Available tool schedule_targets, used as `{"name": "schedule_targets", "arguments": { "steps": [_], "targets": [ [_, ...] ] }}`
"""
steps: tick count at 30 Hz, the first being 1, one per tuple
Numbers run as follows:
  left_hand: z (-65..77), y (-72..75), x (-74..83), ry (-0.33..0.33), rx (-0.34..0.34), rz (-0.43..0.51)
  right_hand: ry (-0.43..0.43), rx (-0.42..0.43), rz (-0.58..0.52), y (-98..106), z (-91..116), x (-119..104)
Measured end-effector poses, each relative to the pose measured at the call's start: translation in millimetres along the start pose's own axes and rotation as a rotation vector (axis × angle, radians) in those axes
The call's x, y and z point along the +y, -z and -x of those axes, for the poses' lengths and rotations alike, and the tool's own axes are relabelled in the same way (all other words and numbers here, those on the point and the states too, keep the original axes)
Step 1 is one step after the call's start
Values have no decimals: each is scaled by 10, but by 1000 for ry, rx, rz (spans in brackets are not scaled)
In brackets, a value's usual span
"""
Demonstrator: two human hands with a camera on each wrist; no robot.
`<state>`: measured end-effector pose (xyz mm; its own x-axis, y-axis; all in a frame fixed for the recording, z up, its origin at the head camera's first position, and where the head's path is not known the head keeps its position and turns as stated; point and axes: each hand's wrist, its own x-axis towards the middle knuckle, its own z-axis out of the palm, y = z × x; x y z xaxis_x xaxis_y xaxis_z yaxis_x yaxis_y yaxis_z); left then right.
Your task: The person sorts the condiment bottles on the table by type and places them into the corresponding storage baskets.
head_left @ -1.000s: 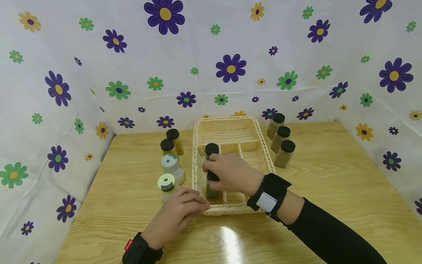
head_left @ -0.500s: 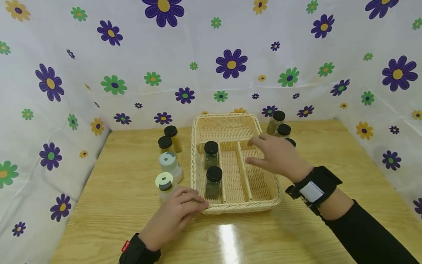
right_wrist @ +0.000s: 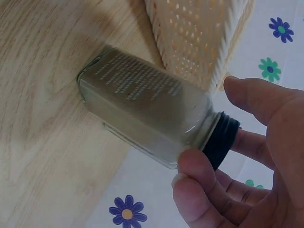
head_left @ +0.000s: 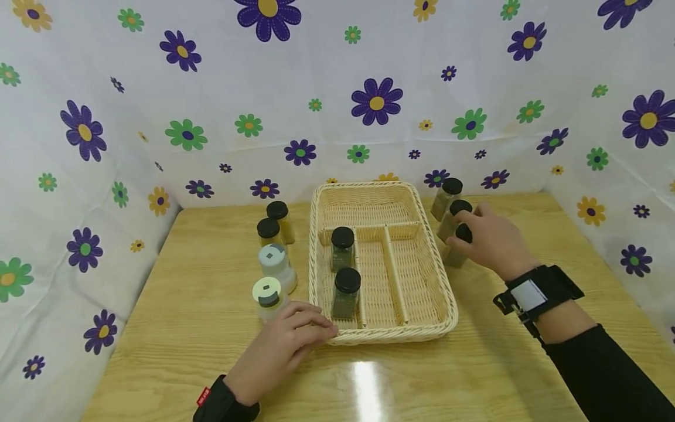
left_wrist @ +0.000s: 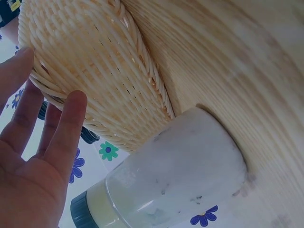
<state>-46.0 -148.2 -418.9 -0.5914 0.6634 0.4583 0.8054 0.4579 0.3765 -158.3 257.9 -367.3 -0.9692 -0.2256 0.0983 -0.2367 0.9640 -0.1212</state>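
My left hand [head_left: 290, 346] rests its fingertips on the near left corner of the wicker basket [head_left: 401, 336]. The left wrist view shows those fingers [left_wrist: 71, 114] at the woven rim. My right hand [head_left: 493, 240] is around the black-capped glass spice jar [head_left: 454, 257] nearest me, right of the basket. In the right wrist view, bent fingertips lie by the jar's neck [right_wrist: 197, 128], and the thumb is apart from the cap. Two capped spice jars [head_left: 343, 249] [head_left: 346, 293] stand in the basket's left compartment.
Two more spice jars [head_left: 452, 190] [head_left: 448, 221] stand behind the one at my right hand. Left of the basket are two black-capped jars [head_left: 279, 220] [head_left: 270, 230] and two pale-topped containers [head_left: 278, 266] [head_left: 268, 291]. A flowered cloth [head_left: 327, 70] encloses the wooden table [head_left: 211, 281].
My right hand has left the near jar in the basket's left compartment, crossed rightward over the basket and reached the nearest jar on the right. My left hand stays at the corner.
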Motion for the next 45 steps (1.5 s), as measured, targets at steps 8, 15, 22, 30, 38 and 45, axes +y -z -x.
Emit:
{"name": "schedule_targets", "arguments": {
  "steps": [8,15,22,30,38,45],
  "targets": [
    [27,-12,22,13,4,16,-13,10,-15,-51,-7,34],
    [18,-15,10,18,-1,8,-24,43,-19,-138,-32,71],
    [47,-28,-7,38,-18,16,-26,53,-34,-219,-31,87],
    [46,-23,-23,37,-6,43,-22,75,-65,-183,-46,63],
    [25,-13,-12,29,14,45,6,94,-71,-151,-18,58],
    [27,-12,-14,28,21,43,38,145,-83,-128,38,38]
  ]
}}
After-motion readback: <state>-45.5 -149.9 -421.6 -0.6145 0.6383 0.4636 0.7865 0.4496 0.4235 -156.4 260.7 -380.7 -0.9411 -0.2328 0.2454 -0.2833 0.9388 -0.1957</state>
